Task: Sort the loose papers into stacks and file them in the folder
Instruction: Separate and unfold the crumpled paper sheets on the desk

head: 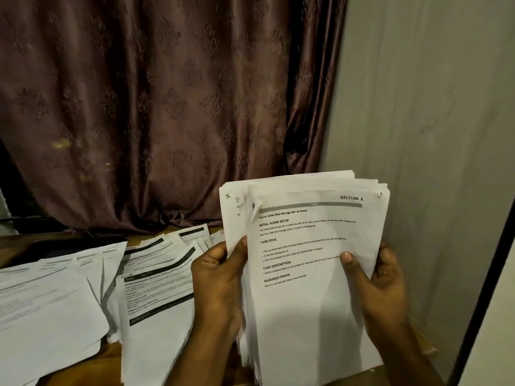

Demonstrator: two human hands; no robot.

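Both hands are holding one thick stack of papers upright in front of the person, its lower edge reaching down toward the table. The left hand is gripping the stack's left edge, its thumb lying over the front sheet's margin. The right hand is gripping the right edge, its thumb pressing on the printed face while the fingers are wrapping behind. So each grip is pinching the same bundle, neither one spread. The top sheet is reading "SECTION 1", and the upper corners of the sheets are fanning unevenly.

More loose papers are lying overlapped on the table to the left, in front of a brown curtain. No folder is plainly showing; a tan edge beneath the stack at the lower right cannot be identified.

The step in hand looks like gathering and squaring one sorted stack. Next, the move probably calls for tapping the bundle even on the table, then setting it apart from the scattered sheets without letting it slide.
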